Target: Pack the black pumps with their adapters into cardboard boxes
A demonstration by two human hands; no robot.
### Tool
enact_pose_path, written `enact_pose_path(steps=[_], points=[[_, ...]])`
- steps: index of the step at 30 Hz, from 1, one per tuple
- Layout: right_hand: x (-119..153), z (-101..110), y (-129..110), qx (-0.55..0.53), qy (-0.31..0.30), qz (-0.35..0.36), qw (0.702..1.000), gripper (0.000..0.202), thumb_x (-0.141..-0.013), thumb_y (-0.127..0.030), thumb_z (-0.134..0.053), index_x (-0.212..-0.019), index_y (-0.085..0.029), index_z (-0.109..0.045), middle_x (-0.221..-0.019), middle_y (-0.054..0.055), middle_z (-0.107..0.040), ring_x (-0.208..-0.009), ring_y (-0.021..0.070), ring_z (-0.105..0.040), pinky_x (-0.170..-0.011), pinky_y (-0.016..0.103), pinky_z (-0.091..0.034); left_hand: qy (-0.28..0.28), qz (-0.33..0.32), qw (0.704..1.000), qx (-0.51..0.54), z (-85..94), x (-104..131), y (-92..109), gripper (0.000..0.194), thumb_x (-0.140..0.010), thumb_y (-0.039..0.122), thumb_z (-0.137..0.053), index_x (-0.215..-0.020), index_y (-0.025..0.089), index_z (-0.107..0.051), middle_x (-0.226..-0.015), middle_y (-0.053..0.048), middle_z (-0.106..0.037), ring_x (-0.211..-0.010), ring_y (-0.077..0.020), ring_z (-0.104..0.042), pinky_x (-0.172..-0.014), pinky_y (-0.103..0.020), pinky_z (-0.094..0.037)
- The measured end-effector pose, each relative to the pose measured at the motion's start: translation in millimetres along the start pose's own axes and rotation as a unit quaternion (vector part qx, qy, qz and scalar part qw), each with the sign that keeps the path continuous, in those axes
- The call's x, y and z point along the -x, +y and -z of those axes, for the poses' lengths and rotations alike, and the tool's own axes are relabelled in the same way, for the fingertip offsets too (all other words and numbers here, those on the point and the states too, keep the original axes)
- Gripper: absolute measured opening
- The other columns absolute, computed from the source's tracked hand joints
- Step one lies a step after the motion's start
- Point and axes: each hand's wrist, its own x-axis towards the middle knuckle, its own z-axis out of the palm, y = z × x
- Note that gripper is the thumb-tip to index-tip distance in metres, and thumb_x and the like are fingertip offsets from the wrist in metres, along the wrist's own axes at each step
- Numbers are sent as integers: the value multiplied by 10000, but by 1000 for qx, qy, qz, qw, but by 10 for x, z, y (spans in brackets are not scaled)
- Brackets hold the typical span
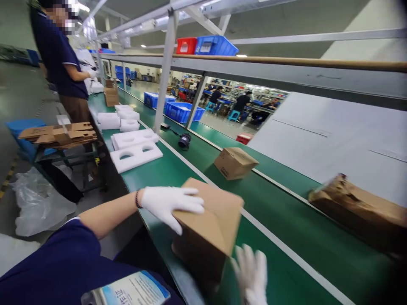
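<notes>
Carton (208,216) tilted between hands, long axis unclear, contents hidden; left hand (173,205) spread on top, right hand (251,273) open alongside, contact unclear

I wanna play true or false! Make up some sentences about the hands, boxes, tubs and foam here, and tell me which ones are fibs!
1. The left hand is touching the big cardboard box. True.
2. Both hands are wearing black gloves. False: the gloves on the left hand and right hand are white.
3. The smaller cardboard box sits on the green work surface. True.
4. The white foam pieces are on the floor. False: the foam pieces lie on the green work surface.
5. Up on the shelf, a red tub is next to a blue one. True.
</notes>
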Motion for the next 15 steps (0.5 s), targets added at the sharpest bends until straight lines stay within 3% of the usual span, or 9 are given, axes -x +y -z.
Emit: enact_pose_path(steps=[1,3,5,7,10,11,13,15], points=[[-24,-99,-26,-47,-12,-47,998,1007,-835,-678,-551,-1585,-362,42,-1592,111,-321,-1398,343,-416,-1029,537,-480,20,52,998,43,-10,131,-132,801,-808,624,-661,-1465,214,-455,-1558,-106,-396,-1504,-351,-189,-1236,-465,-195],[-144,-293,-106,-71,-29,-99,992,966,-829,-614,-619,-1589,-272,-131,-1510,129,-453,-1339,309,-500,-1041,458,-486,78,139,978,133,-118,364,-426,772,-875,617,-573,-1516,238,-367,-1621,-77,-267,-1501,-320,-221,-1241,-465,-172],[-345,-421,-178,-22,19,-84,996,805,-841,-567,-600,-1515,-202,-358,-1394,131,-573,-1277,303,-553,-1034,427,-493,131,197,948,212,-301,517,-698,824,-870,647,-546,-1540,235,-303,-1618,-77,-275,-1475,-306,-298,-1225,-443,-245],[-553,-443,-220,95,61,-54,992,666,-849,-562,-529,-1385,-167,-535,-1211,140,-680,-1158,313,-627,-928,408,-548,201,251,914,249,-458,573,-874,931,-834,698,-536,-1556,191,-240,-1604,-112,-302,-1451,-309,-346,-1197,-423,-315],[-748,-318,-286,244,66,-49,966,484,-805,-545,-534,-1047,-165,-711,-843,136,-724,-856,321,-700,-692,381,-565,373,336,849,168,-448,476,-867,972,-866,726,-410,-1567,118,-116,-1596,-175,-293,-1464,-306,-318,-1200,-428,-304],[-781,-255,-330,276,56,-45,958,431,-794,-536,-542,-937,-170,-720,-753,129,-704,-760,315,-694,-636,374,-544,409,335,843,100,-374,394,-790,959,-873,728,-393,-1564,120,-123,-1594,-175,-294,-1474,-312,-292,-1209,-440,-280],[-821,-120,-476,340,45,-4,939,396,-813,-522,-525,-840,-170,-705,-673,120,-670,-640,287,-659,-579,348,-489,375,275,883,-56,-166,153,-564,959,-828,745,-483,-1546,164,-224,-1588,-146,-313,-1469,-348,-279,-1213,-464,-260],[-877,28,-703,422,68,69,902,422,-875,-526,-474,-826,-170,-693,-651,106,-645,-598,243,-622,-567,305,-428,231,208,934,-179,60,-174,-339,910,-778,684,-620,-1504,207,-349,-1537,-127,-405,-1389,-382,-392,-1164,-481,-332]])
